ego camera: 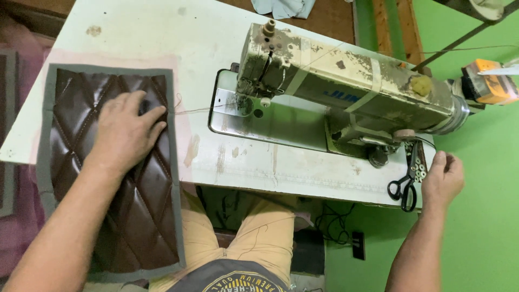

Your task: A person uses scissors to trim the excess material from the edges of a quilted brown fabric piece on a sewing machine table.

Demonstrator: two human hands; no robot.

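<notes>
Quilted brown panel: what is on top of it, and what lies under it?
The left hand lies flat on the quilted brown panel. A grey backing shows around its edges, over the white table; anything beneath stays hidden.

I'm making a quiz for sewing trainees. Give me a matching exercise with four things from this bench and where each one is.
Things:
1. left hand
2. scissors
3. right hand
4. sewing machine

Places:
A. at the table's right edge, beside the scissors
B. flat on the brown quilted panel
C. on the white table, towards its right end
D. lying below the machine's right end

Pairs: 1-B, 2-D, 3-A, 4-C
</notes>
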